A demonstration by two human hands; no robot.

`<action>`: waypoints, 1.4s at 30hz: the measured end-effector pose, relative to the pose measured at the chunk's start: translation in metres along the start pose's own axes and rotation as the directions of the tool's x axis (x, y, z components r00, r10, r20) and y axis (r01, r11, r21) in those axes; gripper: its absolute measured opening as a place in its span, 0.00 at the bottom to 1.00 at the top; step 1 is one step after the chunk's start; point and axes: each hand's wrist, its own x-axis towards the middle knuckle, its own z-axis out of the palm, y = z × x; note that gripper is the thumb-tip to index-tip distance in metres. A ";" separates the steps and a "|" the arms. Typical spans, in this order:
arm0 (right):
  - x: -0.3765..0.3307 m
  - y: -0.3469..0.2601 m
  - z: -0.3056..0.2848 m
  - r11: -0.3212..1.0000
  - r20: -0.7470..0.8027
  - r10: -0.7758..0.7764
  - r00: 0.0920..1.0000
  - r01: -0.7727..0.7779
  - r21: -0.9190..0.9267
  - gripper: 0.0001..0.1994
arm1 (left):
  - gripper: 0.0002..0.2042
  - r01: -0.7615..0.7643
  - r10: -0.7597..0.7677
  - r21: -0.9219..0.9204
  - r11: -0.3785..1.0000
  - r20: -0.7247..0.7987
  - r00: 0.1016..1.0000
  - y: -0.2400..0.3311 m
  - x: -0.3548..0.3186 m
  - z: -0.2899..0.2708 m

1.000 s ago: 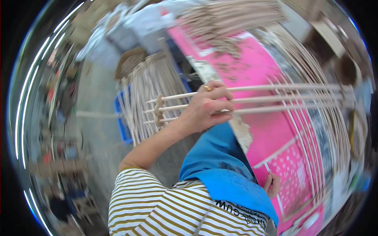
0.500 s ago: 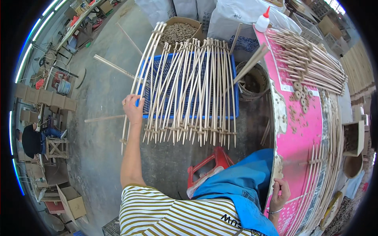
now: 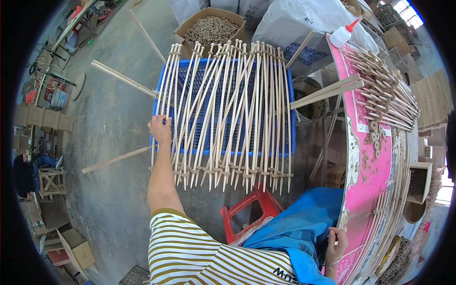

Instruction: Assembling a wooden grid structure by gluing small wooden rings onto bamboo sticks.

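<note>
Many thin wooden sticks [image 3: 223, 114], each with a small knob at the far end and a wooden ring near the pointed near end, lie side by side across a blue plastic crate [image 3: 293, 128]. My left hand [image 3: 161, 129] is at the crate's left edge, its fingers curled round the leftmost sticks, which rest on the crate there. By the near edge of a pink-topped table [image 3: 365, 190], close to the blue apron [image 3: 304, 213], my right hand [image 3: 336, 244] is held low with its fingers curled. Whatever it may hold is hidden.
Poles [image 3: 123, 78] jut out from the crate's sides. A box of small wooden pieces [image 3: 211, 29] stands behind it, a bucket [image 3: 308, 97] to its right, and a red stool [image 3: 232, 223] in front. The table bears stick bundles [image 3: 384, 90], wooden rings [image 3: 377, 137] and a white bottle [image 3: 341, 37].
My left hand has brought the leftmost sticks down and to the right, onto the crate beside the others. My right hand stays low by the table edge. The view has shifted slightly.
</note>
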 end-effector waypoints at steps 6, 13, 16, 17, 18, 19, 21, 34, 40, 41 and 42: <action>0.000 -0.001 0.007 0.999 0.018 0.017 1.000 -0.016 -0.033 0.05 | 0.14 0.062 -0.063 0.010 0.998 0.053 0.997 -0.016 0.002 0.017; -0.006 0.008 -0.006 0.999 -0.043 0.034 0.998 -0.034 0.006 0.05 | 0.21 0.089 -0.092 0.025 0.996 0.120 0.989 -0.001 0.012 0.010; -0.017 0.023 -0.005 0.998 -0.094 -0.004 0.996 0.009 0.057 0.03 | 0.21 -0.119 0.113 -0.062 0.991 -0.094 0.989 -0.003 0.008 -0.012; -0.019 0.031 -0.004 0.998 -0.103 -0.005 0.995 0.012 0.069 0.03 | 0.19 -0.164 0.150 -0.172 0.971 -0.091 0.985 0.014 0.001 -0.016; -0.024 0.034 -0.006 0.997 -0.112 0.002 0.994 0.007 0.078 0.03 | 0.17 -0.252 0.217 -0.250 0.935 -0.159 0.963 0.051 -0.014 -0.018; -0.029 0.034 -0.010 0.998 -0.165 0.002 0.986 0.009 0.066 0.03 | 0.17 -0.266 0.229 -0.312 0.912 -0.150 0.962 0.096 -0.032 -0.025; -0.043 0.043 -0.021 0.996 -0.182 0.019 0.983 -0.004 0.084 0.04 | 0.16 -0.423 0.358 -0.417 0.804 -0.229 0.905 0.170 -0.074 -0.038; -0.195 0.111 -0.039 0.873 -0.437 0.428 0.791 -0.236 0.427 0.08 | 0.24 -0.377 0.898 -0.821 -0.428 -0.341 -0.277 0.578 -0.406 -0.189; -0.175 0.126 -0.022 0.927 -0.603 0.302 0.738 -0.079 0.367 0.05 | 0.23 -0.423 0.877 -0.824 -0.377 -0.170 -0.450 0.622 -0.462 -0.206; -0.174 0.118 -0.025 0.927 -0.603 0.305 0.737 -0.083 0.367 0.05 | 0.23 -0.409 0.868 -0.834 -0.369 -0.153 -0.472 0.625 -0.467 -0.211; -0.172 0.118 -0.027 0.933 -0.612 0.283 0.738 -0.063 0.355 0.04 | 0.24 -0.411 0.865 -0.834 -0.368 -0.145 -0.480 0.635 -0.479 -0.213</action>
